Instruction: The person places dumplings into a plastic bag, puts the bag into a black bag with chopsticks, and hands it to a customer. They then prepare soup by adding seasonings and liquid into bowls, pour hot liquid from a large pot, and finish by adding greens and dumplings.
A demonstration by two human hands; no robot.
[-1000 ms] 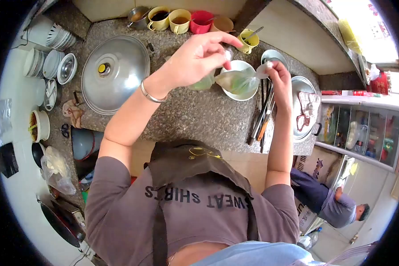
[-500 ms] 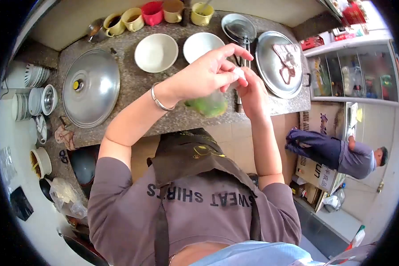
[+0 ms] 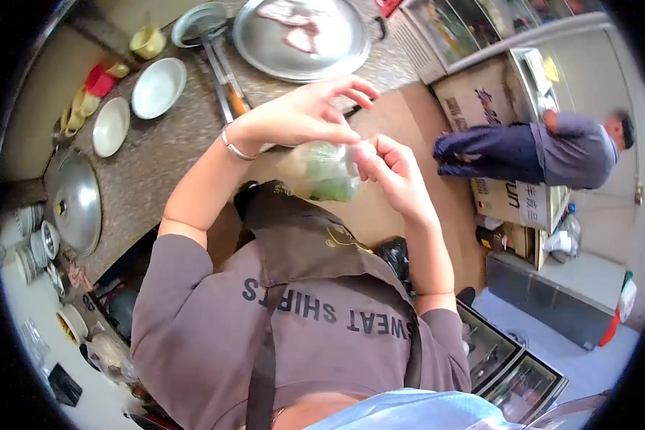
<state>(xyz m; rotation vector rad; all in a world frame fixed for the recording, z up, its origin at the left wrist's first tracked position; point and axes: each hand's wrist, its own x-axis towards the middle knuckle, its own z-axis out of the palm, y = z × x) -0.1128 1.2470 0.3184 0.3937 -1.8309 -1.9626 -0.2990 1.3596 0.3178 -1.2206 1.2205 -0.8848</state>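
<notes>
Our bag (image 3: 321, 172) has left the tabletop (image 3: 172, 150), filled; fingers of left hand (image 3: 301, 115) and right hand (image 3: 394, 172) clamp its neck.

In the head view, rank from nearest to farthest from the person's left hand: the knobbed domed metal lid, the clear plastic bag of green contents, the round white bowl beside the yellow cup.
1. the clear plastic bag of green contents, pinched by the left hand.
2. the round white bowl, upper left on the counter.
3. the knobbed domed metal lid, far left.

Clear glossy plastic bag (image 3: 321, 170), speckled stone counter (image 3: 158, 154), shiny metal lid (image 3: 301, 36)
</notes>
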